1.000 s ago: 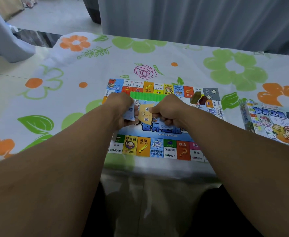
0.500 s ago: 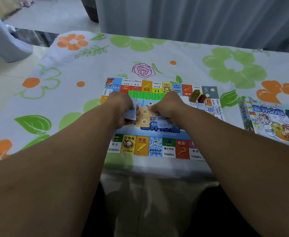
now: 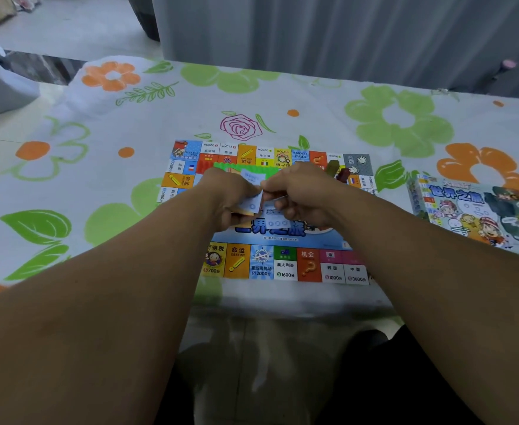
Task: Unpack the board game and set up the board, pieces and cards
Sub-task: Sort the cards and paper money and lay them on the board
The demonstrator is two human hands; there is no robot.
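The left hand [image 3: 230, 196] and the right hand [image 3: 302, 194] are meeting over the middle of the game board [image 3: 285, 266]. The board is lying flat and unfolded on the worktop [image 3: 313, 124], close to its near edge, on a cloth printed with green and orange flowers.

The left hand's grip is curling around a small stack of cards [image 3: 240, 213], holding it just above the board's blue centre, with an orange edge showing at the bottom of the stack. A pale blue top card [image 3: 253, 205] is facing up. The right hand's grip is closing together on the right edge of that top card, thumb and forefinger pinching it, while the other fingers are curling under the palm.

Just beyond the knuckles, a green strip [image 3: 224, 165] is lying across the far part of the board, and another pale blue card [image 3: 252, 177] is showing in front of it; whether it is resting on the strip I cannot tell. 2 small blocks, 1 olive piece [image 3: 333, 166] and 1 dark red piece [image 3: 344, 174], are standing side by side near the board's far right corner.

The game box [image 3: 479, 216] is lying cover up to the right of the board, apart from it. A grey curtain [image 3: 344, 35] is hanging behind the worktop's far edge.
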